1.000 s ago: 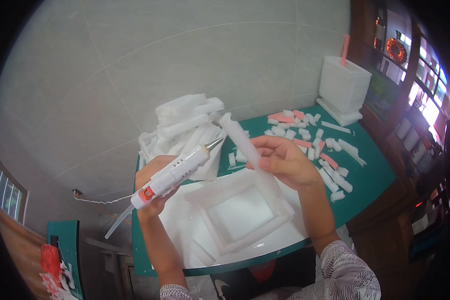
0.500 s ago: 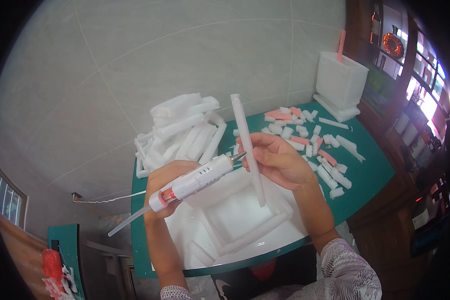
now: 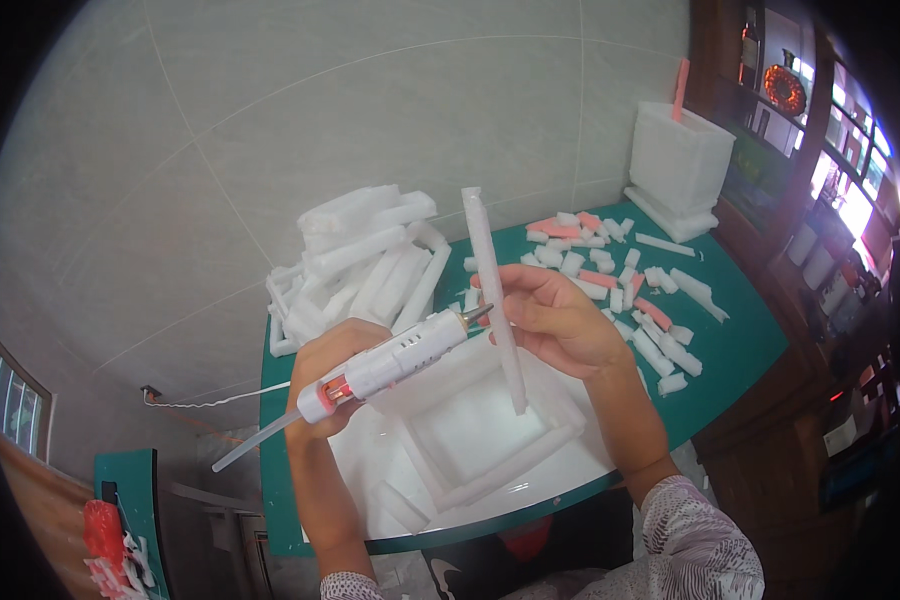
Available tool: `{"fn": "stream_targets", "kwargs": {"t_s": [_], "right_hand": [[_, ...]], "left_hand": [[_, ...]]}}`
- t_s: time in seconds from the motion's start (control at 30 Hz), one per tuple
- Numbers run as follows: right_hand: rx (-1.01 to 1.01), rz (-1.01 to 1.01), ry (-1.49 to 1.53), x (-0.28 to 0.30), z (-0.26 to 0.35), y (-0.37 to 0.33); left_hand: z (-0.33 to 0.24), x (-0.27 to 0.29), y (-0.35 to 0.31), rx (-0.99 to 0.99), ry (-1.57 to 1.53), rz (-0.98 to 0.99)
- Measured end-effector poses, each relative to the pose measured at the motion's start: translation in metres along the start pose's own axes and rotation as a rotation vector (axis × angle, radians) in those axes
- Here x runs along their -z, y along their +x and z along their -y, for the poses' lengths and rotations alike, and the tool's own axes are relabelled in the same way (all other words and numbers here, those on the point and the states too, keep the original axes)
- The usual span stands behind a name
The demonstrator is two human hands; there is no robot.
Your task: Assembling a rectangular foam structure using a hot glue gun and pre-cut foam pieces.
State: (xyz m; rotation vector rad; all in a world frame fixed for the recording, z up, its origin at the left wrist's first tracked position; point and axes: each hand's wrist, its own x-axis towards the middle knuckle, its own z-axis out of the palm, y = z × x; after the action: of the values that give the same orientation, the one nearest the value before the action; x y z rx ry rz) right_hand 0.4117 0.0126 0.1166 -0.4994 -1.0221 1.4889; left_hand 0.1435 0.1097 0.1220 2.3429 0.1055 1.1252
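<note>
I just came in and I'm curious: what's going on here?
A person grips a white glue gun in the left hand. The right hand holds up a thin white strip, with the gun's tip right by it; I can't tell if they touch. Below sits an open white frame. White pieces are piled behind, and white and pink scraps lie to the right.

The gun (image 3: 395, 357) is white with an orange-red patch, its cord (image 3: 210, 402) white. The strip (image 3: 481, 240) and the frame (image 3: 510, 456) are white; the desk (image 3: 730, 350) is green, the board (image 3: 355, 460) white. Scraps (image 3: 654, 354) show white and salmon pink. The wall (image 3: 370, 110) is grey with pale lines, the sleeve (image 3: 695, 535) whitish with dark, wavy markings.
</note>
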Motion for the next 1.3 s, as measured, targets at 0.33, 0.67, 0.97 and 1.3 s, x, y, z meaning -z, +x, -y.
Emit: {"fn": "stream_targets", "kwargs": {"t_s": [0.33, 0.67, 0.97, 1.3], "right_hand": [[0.016, 0.041, 0.006, 0.0020, -0.0010, 0.0005], [0.030, 0.038, 0.010, 0.0017, -0.0006, 0.0009], [0.045, 0.019, 0.000, 0.0002, -0.0002, 0.0023], [0.055, 0.019, -0.010, -0.0016, 0.0024, 0.0012]], "left_hand": [[-0.0058, 0.0006, 0.0016, 0.026, 0.006, -0.015], [-0.0077, 0.0004, 0.0037, 0.021, -0.007, 0.002], [-0.0042, 0.0012, 0.0007, 0.003, 0.002, 0.005], [-0.0042, 0.0008, 0.0012, 0.009, 0.022, -0.001]]}}
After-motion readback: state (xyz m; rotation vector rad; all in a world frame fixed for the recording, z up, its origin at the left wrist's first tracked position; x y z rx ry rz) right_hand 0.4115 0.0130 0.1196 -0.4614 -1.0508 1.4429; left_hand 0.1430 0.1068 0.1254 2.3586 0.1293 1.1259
